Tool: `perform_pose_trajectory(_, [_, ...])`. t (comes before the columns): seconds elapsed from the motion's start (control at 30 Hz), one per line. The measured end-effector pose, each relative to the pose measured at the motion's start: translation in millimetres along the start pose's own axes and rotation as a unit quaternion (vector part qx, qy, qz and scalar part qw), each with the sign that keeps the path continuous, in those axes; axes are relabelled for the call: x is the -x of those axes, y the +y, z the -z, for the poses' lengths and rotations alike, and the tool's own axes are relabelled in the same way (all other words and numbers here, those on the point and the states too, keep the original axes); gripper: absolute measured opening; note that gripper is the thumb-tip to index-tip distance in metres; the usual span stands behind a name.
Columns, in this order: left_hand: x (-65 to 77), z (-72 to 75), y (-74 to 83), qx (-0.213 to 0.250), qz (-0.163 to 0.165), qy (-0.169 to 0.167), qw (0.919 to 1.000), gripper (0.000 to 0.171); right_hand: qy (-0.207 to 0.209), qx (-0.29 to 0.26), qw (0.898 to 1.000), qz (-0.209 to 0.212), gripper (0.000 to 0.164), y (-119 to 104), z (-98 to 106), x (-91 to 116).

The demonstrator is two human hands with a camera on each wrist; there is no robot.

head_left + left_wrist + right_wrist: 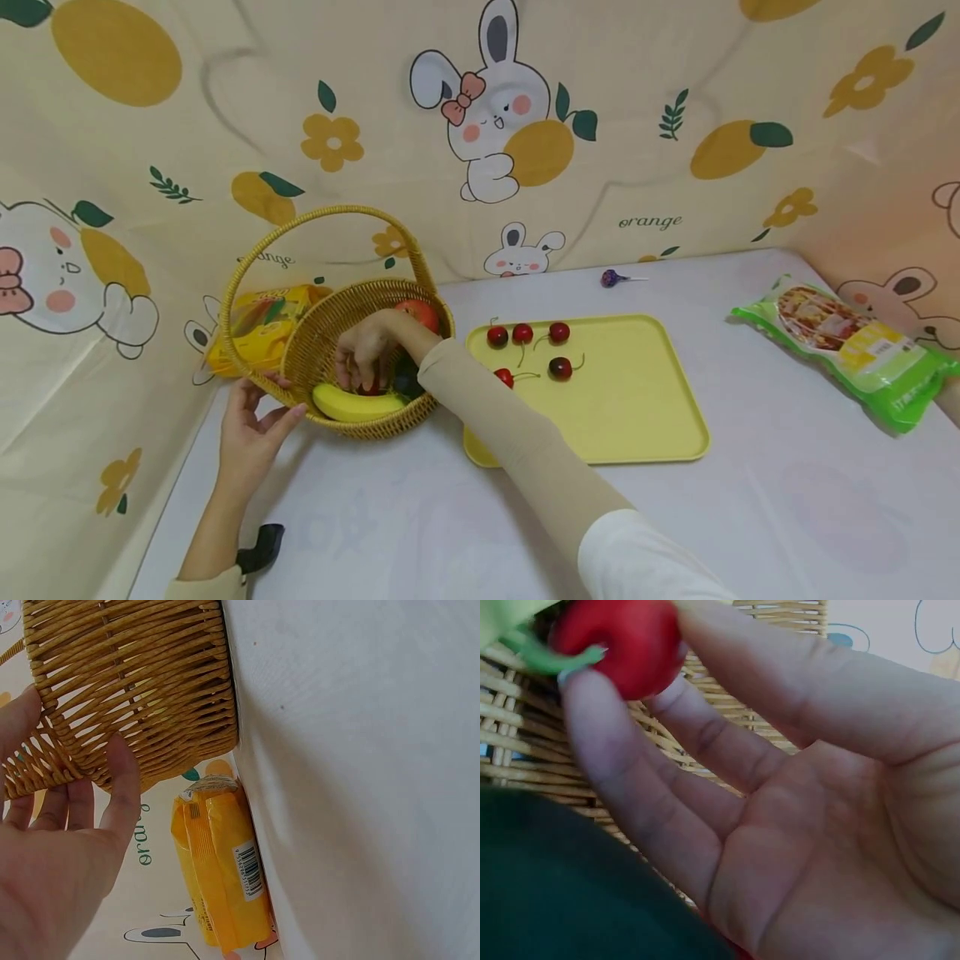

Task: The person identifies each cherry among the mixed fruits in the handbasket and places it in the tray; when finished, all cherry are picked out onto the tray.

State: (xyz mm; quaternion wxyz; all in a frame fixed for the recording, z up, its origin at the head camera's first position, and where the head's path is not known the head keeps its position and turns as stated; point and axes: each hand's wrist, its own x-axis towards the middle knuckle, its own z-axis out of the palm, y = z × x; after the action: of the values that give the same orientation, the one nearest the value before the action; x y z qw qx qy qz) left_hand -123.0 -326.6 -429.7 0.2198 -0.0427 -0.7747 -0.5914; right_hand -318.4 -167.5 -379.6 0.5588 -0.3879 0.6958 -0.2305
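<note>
In the head view a wicker basket with a tall handle stands left of the tray. My left hand grips its near-left rim, thumb on the outer weave and fingers around the edge. Inside the basket, my right hand reaches down among the fruit. Its thumb and fingertips pinch a red cherry with a green stem, seen large in the right wrist view. A banana lies along the near wall, beside a dark green fruit. Behind my right wrist sits a round red fruit.
Several cherries lie on a yellow tray, partly covered by my right forearm. A lollipop rests behind it, and a green food bag is at the right. Behind the basket leans a yellow packet against the patterned cloth.
</note>
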Motion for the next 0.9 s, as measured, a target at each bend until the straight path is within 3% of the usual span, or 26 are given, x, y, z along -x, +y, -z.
perform_pose_trajectory(0.17, [-0.3,-0.2,0.6,-0.012,0.002,0.001,0.9999,0.061,-0.001,0.018,1.0,0.006,0.029,-4,0,3])
perform_pose_trajectory(0.27, [-0.5,0.1,0.7,-0.008,-0.001,0.001,1.0,0.061,0.019,0.023,0.999,0.021,0.03,-9,3,12])
perform_pose_trajectory(0.4, [-1.6,0.3,1.4,0.003,-0.007,0.002,1.0,0.061,0.078,0.009,0.992,0.093,0.03,-12,10,35])
perform_pose_trajectory(0.5, [-2.2,0.0,1.8,0.004,-0.008,0.003,1.0,0.061,0.129,0.004,0.975,0.184,0.025,-8,18,57])
perform_pose_trajectory(0.63, [-1.0,-1.7,2.4,-0.006,-0.004,0.004,1.0,0.06,0.204,0.025,0.94,0.273,0.023,8,21,95])
perform_pose_trajectory(0.77, [0.8,-2.5,3.1,-0.018,0.001,0.003,0.9998,0.06,0.287,0.024,0.916,0.279,0.027,38,7,136])
perform_pose_trajectory(0.9, [1.2,-1.9,3.7,-0.018,0.005,0.006,0.9998,0.06,0.333,0.012,0.909,0.248,0.028,80,-17,172])
